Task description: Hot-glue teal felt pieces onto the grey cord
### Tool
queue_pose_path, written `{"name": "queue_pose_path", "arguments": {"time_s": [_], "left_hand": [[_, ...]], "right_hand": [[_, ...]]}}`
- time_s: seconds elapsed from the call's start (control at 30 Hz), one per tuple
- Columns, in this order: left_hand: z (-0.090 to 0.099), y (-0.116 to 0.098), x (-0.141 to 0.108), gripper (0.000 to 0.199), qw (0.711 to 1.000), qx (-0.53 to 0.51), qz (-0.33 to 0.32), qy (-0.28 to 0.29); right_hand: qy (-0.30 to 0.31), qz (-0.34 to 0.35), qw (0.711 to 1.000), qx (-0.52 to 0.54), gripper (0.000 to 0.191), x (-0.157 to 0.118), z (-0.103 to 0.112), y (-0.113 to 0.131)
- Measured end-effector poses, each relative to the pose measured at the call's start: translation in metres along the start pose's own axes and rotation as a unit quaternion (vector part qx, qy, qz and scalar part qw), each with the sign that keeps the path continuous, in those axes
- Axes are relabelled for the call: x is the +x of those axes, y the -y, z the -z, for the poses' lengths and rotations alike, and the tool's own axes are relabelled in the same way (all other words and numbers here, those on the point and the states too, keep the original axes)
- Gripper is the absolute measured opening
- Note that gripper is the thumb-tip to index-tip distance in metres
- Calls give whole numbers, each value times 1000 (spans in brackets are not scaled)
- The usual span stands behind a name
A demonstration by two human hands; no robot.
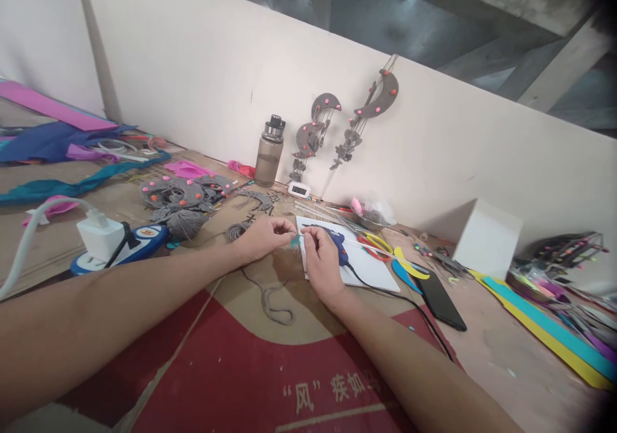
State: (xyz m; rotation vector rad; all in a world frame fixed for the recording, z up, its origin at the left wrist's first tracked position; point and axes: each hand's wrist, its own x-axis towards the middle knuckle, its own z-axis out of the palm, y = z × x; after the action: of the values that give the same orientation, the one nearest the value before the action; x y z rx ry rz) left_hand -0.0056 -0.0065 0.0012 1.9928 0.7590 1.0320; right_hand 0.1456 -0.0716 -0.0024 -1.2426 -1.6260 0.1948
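My left hand [264, 238] and my right hand [322, 263] meet above the cardboard, fingertips pinched close together. Between them is a small teal felt-like piece [295, 241], which my left fingers appear to pinch. A thin white stick [369, 245] runs rightward from behind my right hand, its tip showing at the fingertips; the fingers partly hide the grip. Behind my right hand a blue glue gun [340, 245] lies on white paper [380, 279], its black cord trailing forward. Grey yarn [277, 308] lies loose on the cardboard in front of my left hand.
Beside the paper lie scissors [373, 247], yellow [409, 265] and blue [405, 275] crescent pieces and a black phone [441, 298]. A power strip [154, 235] stands left; a bottle [268, 153] stands by the wall. Grey moon ornaments [383, 99] hang there.
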Motion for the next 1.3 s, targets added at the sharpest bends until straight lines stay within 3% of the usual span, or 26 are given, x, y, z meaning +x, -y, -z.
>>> {"name": "queue_pose_path", "arguments": {"time_s": [0.73, 1.07, 1.3], "left_hand": [[-1, -3, -1, 20, 999, 39, -11, 6], [5, -11, 5, 22, 999, -9, 3, 49], [2, -11, 3, 17, 999, -12, 10, 42]], "right_hand": [[14, 13, 996, -85, 13, 0, 3, 3], [0, 15, 994, -108, 9, 2, 3, 4], [8, 20, 993, -119, 9, 2, 4, 7]]}}
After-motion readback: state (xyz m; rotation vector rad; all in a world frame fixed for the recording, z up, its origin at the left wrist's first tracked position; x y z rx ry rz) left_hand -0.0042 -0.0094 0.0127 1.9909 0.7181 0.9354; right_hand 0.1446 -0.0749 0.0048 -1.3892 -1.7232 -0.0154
